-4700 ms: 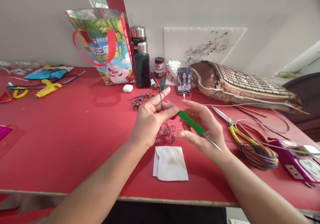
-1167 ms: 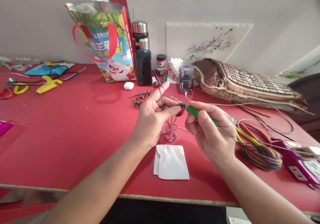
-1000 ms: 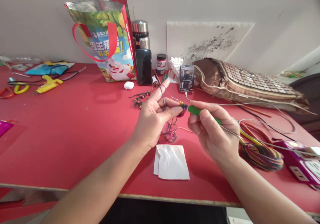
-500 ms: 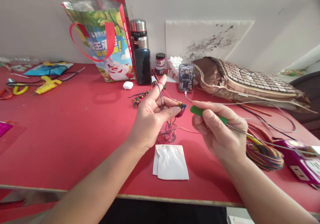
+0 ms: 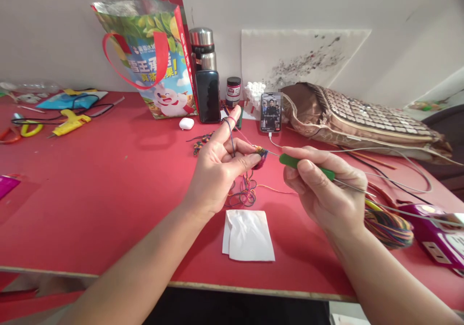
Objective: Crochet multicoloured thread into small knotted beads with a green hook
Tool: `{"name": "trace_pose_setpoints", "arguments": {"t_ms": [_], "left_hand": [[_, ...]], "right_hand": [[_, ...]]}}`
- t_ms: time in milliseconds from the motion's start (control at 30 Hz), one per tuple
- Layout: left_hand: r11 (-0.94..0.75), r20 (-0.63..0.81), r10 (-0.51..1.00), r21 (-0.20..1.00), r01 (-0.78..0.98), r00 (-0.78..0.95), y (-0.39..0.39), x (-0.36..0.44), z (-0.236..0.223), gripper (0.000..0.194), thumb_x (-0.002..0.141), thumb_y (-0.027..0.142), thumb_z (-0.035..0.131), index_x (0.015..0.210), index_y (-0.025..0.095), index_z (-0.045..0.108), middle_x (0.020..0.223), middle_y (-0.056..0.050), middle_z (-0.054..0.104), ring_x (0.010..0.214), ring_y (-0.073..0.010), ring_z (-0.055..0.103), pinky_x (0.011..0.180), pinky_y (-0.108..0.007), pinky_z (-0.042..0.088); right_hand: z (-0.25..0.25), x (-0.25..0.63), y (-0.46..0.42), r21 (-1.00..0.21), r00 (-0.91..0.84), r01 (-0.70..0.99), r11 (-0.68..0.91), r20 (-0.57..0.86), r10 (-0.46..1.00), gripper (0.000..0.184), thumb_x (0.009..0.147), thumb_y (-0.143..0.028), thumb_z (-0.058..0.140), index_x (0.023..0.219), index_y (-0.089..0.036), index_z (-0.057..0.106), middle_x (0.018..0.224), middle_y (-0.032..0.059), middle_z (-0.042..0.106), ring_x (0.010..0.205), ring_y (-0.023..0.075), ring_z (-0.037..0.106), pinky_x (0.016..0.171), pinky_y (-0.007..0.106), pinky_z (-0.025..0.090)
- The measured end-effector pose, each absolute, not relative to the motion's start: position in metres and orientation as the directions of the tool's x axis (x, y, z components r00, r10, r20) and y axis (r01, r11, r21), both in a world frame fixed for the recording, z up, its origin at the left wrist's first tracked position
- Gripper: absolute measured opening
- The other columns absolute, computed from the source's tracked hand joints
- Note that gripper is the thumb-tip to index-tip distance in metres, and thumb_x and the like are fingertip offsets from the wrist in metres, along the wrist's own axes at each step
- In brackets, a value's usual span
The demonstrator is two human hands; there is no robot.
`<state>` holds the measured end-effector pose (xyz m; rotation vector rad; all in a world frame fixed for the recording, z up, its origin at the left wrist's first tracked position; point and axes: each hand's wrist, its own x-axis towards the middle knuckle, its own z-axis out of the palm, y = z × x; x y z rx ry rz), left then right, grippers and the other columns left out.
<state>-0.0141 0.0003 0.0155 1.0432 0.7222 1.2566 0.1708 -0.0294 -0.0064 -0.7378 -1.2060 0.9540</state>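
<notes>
Between thumb and fingers, my left hand (image 5: 221, 168) pinches a small dark multicoloured crochet piece (image 5: 259, 159). Its raised index finger carries a strand of yarn (image 5: 231, 129) looped around it. My right hand (image 5: 328, 192) is closed on the green handle of a crochet hook (image 5: 288, 160). The thin metal shaft reaches left to the crochet piece; the hook's tip is hidden at the stitches. Loose yarn (image 5: 246, 192) lies in loops on the table below the piece. A multicoloured yarn ball (image 5: 389, 228) rests right of my right wrist.
A folded white tissue (image 5: 250, 235) lies on the red table (image 5: 108, 209) near the front. Behind my hands stand a dark phone (image 5: 208, 96), a lit phone (image 5: 270, 112) on a cable and a printed bag (image 5: 155, 64). A purple power strip (image 5: 435, 235) is at right, a yellow glue gun (image 5: 70, 123) at left.
My right hand has shifted slightly to the right with the hook, so more of the metal shaft shows. The left hand stays nearly in place, holding the crochet piece.
</notes>
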Motion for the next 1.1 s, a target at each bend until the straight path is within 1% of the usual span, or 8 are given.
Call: {"name": "trace_pose_setpoints", "arguments": {"t_ms": [133, 367, 533, 667, 833, 967, 1100], "left_hand": [[-0.025, 0.105, 0.978, 0.917, -0.398, 0.181, 0.0, -0.014, 0.017, 0.094, 0.078, 0.014, 0.09, 0.163, 0.032, 0.054, 0.078, 0.003, 0.074, 0.079, -0.0141, 0.068, 0.079, -0.024, 0.059], [-0.063, 0.139, 0.974, 0.925, -0.375, 0.179, -0.002, -0.016, 0.017, 0.079, 0.08, 0.016, 0.089, 0.153, 0.036, 0.066, 0.079, 0.002, 0.073, 0.076, -0.0159, 0.067, 0.076, -0.029, 0.058], [-0.042, 0.122, 0.975, 0.921, -0.388, 0.184, -0.002, -0.015, 0.018, 0.085, 0.079, 0.015, 0.09, 0.157, 0.033, 0.062, 0.078, 0.003, 0.072, 0.078, -0.0158, 0.068, 0.078, -0.028, 0.059], [-0.05, 0.126, 0.976, 0.923, -0.382, 0.178, -0.003, -0.015, 0.018, 0.081, 0.079, 0.014, 0.088, 0.154, 0.031, 0.065, 0.077, 0.002, 0.071, 0.077, -0.0155, 0.067, 0.078, -0.027, 0.06], [-0.076, 0.151, 0.971, 0.931, -0.358, 0.186, -0.005, -0.014, 0.016, 0.069, 0.082, 0.015, 0.085, 0.148, 0.031, 0.071, 0.078, 0.001, 0.073, 0.076, -0.0154, 0.065, 0.072, -0.027, 0.057], [-0.135, 0.194, 0.965, 0.944, -0.302, 0.175, -0.007, -0.013, 0.017, 0.065, 0.085, 0.017, 0.083, 0.147, 0.033, 0.071, 0.078, 0.001, 0.071, 0.073, -0.0154, 0.061, 0.068, -0.027, 0.054], [-0.178, 0.224, 0.963, 0.946, -0.273, 0.15, -0.009, -0.011, 0.021, 0.063, 0.086, 0.015, 0.081, 0.146, 0.032, 0.072, 0.073, 0.002, 0.067, 0.066, -0.0135, 0.054, 0.06, -0.025, 0.047]], "right_hand": [[-0.004, 0.173, -0.03, -0.88, 0.08, -0.196, 0.433, 0.426, 0.901, 0.014, 0.091, -0.036, 0.088, 0.104, -0.032, 0.091, 0.066, 0.0004, 0.063, 0.058, 0.0136, 0.055, 0.048, 0.028, 0.043], [0.003, 0.18, -0.032, -0.89, 0.085, -0.177, 0.42, 0.412, 0.907, 0.013, 0.087, -0.039, 0.092, 0.098, -0.032, 0.092, 0.066, 0.0012, 0.064, 0.058, 0.0138, 0.056, 0.048, 0.029, 0.041], [0.004, 0.183, -0.031, -0.887, 0.076, -0.152, 0.437, 0.43, 0.9, 0.012, 0.088, -0.037, 0.091, 0.099, -0.031, 0.092, 0.068, 0.0027, 0.067, 0.058, 0.0139, 0.056, 0.047, 0.029, 0.039], [0.004, 0.187, -0.03, -0.891, 0.076, -0.115, 0.439, 0.432, 0.898, 0.014, 0.087, -0.037, 0.092, 0.097, -0.029, 0.092, 0.068, 0.004, 0.068, 0.059, 0.0151, 0.056, 0.046, 0.028, 0.038], [0.005, 0.193, -0.03, -0.899, 0.052, -0.096, 0.426, 0.423, 0.905, 0.011, 0.088, -0.036, 0.09, 0.097, -0.03, 0.092, 0.07, 0.0049, 0.07, 0.058, 0.0157, 0.057, 0.046, 0.029, 0.037], [0.007, 0.196, -0.03, -0.902, 0.025, -0.116, 0.417, 0.417, 0.909, 0.009, 0.088, -0.036, 0.09, 0.097, -0.033, 0.092, 0.071, 0.0052, 0.072, 0.059, 0.0164, 0.058, 0.046, 0.03, 0.037], [0.008, 0.196, -0.031, -0.908, 0.025, -0.112, 0.404, 0.404, 0.914, 0.009, 0.088, -0.038, 0.091, 0.095, -0.035, 0.091, 0.073, 0.0058, 0.074, 0.059, 0.0167, 0.057, 0.046, 0.031, 0.037]]}}
